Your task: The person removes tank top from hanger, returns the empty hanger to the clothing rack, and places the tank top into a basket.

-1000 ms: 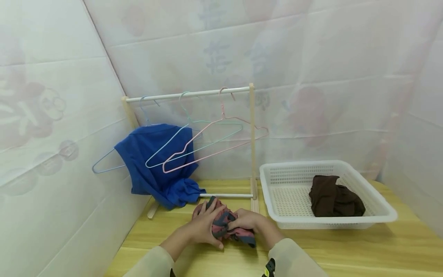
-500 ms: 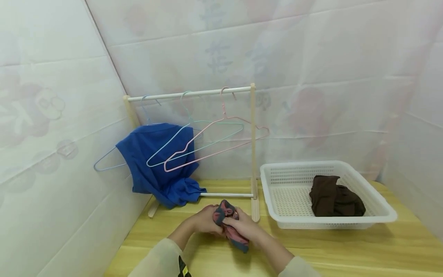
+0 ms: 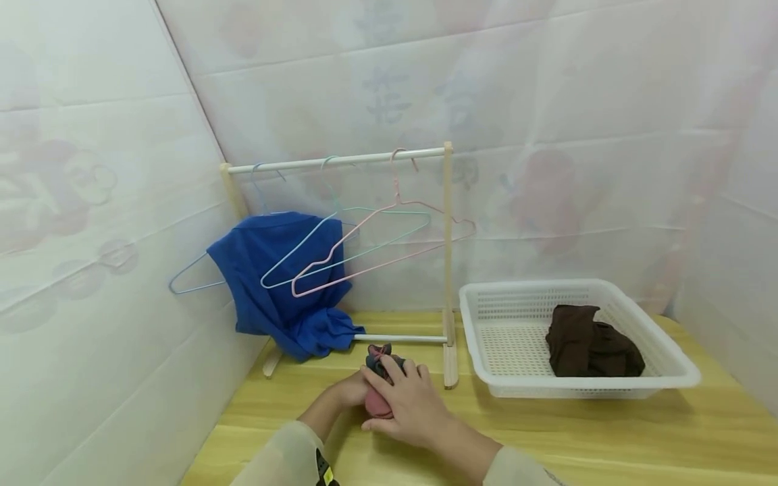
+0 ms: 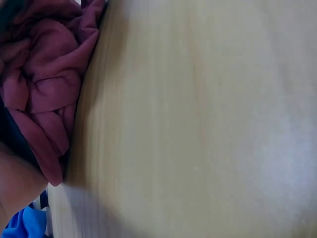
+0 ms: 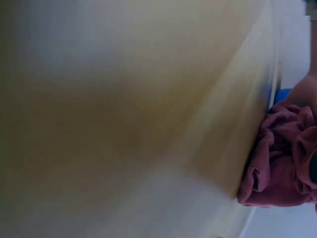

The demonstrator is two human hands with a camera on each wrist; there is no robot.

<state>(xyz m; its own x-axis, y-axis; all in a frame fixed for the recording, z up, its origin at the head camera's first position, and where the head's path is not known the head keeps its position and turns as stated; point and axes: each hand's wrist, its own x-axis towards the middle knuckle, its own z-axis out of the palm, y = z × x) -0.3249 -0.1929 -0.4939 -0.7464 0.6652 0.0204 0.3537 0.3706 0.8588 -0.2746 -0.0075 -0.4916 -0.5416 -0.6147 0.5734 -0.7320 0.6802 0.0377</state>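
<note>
A crumpled garment (image 3: 378, 403), dusty pink with dark grey parts, is bunched between the two hands over the wooden table. My left hand (image 3: 351, 389) holds the bundle from its left side, its fingers hidden behind the cloth. Over the top and right side lies my right hand (image 3: 418, 407), fingers spread and fairly straight across it, thumb apart and pointing left. In the left wrist view the pink folds (image 4: 52, 84) fill the upper left, beside part of a hand. The right wrist view shows the bundle (image 5: 280, 168) at its right edge.
Behind stands a rack with a white rail (image 3: 298, 164). A blue garment (image 3: 279, 277) hangs there on a blue hanger, beside a mint hanger (image 3: 358, 259) and a pink hanger (image 3: 371, 271). On the right, a white basket (image 3: 577, 387) holds a dark brown garment (image 3: 586, 347).
The hands turn and gather the pink and grey garment into a smaller bundle. My right hand has gone from gripping its lower end to lying over the top; the left stays at its left side.
</note>
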